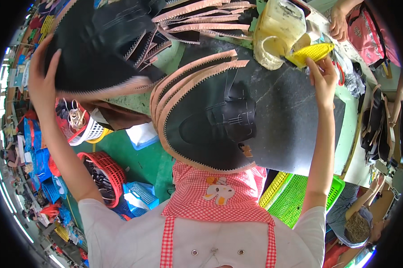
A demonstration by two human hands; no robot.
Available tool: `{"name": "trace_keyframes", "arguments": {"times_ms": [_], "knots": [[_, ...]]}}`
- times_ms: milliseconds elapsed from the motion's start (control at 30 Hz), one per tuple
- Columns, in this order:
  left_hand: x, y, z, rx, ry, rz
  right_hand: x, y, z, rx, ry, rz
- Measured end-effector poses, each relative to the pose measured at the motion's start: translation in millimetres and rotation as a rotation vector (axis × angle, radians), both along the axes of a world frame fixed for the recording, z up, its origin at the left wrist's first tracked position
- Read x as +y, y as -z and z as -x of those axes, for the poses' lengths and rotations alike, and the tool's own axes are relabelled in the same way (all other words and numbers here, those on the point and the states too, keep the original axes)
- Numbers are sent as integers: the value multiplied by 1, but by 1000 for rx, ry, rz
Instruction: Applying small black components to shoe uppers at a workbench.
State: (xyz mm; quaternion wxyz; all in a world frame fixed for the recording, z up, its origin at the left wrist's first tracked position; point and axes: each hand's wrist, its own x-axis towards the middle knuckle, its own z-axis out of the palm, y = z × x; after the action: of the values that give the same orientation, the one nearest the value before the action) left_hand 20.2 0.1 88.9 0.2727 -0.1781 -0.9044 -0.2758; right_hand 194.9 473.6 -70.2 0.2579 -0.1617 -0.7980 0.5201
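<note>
At the upper left, my left hand (44,82) grips the edge of a black leather shoe upper (92,58), thumb on top and fingers round its rim. Its lower edge is smeared by motion. My right hand (323,78) pinches a yellow dotted piece (315,52), perhaps a spreader, beside a glue-stained plastic jug (279,27) with its opening facing me. Between my arms, several black shoe uppers (201,120) with tan zigzag edges lie overlapped on a dark board (291,116), reaching over its near left edge. Neither hand touches them.
Tan-edged leather strips (206,20) lie at the back. Below left stand a red basket (107,172) and a blue basket (141,194); a green crate (291,196) is near my right elbow. Another person's hand (338,24) rests at the far right; a second person (355,219) sits lower right.
</note>
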Motion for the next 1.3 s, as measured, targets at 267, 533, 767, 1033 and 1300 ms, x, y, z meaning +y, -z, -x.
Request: {"name": "trace_keyframes", "arguments": {"times_ms": [267,533,767,1033,1300], "knots": [[40,123,-72,-505,641,264,-80,5,-74,-215,-381,122],[52,158,-68,-570,498,370,-95,-9,-63,-140,-457,-230],[54,156,-73,-769,585,122,-77,-5,-80,-188,-309,-207],[-5,11,-5,-3,200,-311,-75,0,-101,-129,-202,76],[35,108,-53,-417,677,250,-106,7,-79,-138,-317,-234]]}}
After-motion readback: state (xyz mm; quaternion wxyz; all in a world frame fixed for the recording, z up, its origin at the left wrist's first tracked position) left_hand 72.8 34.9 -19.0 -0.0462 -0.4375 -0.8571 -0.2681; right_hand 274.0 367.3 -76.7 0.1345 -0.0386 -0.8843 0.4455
